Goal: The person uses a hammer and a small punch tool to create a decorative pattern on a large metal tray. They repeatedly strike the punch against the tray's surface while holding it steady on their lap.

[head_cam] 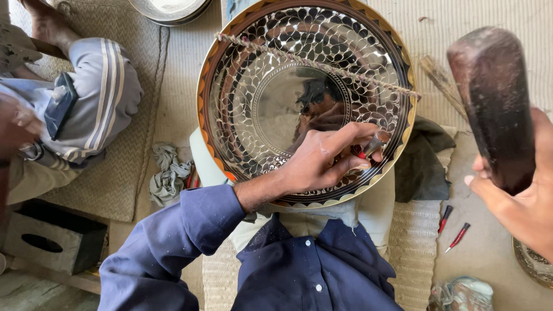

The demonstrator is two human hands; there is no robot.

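Left hand point(328, 158) pinching short chisel point(373, 145), fingers closed around it, red-banded tip pressed on lower-right rim band of engraved metal tray point(242, 86). Right hand point(518, 190) clenched round dark wooden mallet point(489, 98), raised up and right of chisel, well apart, long axis near vertical, head toward top. Chisel axis tilted, butt end facing up-right toward mallet. Tray propped on lap, leaning away; twisted cord point(317, 63) stretched diagonally across its face. Two spare red-handled tools point(452, 227) on mat point(489, 253) below right hand. Dark cloth point(423, 161) behind tray edge. Another person's striped trouser leg point(98, 98) far left. Chisel point hidden by fingers; mallet handle and right wrist cut off by frame edge.
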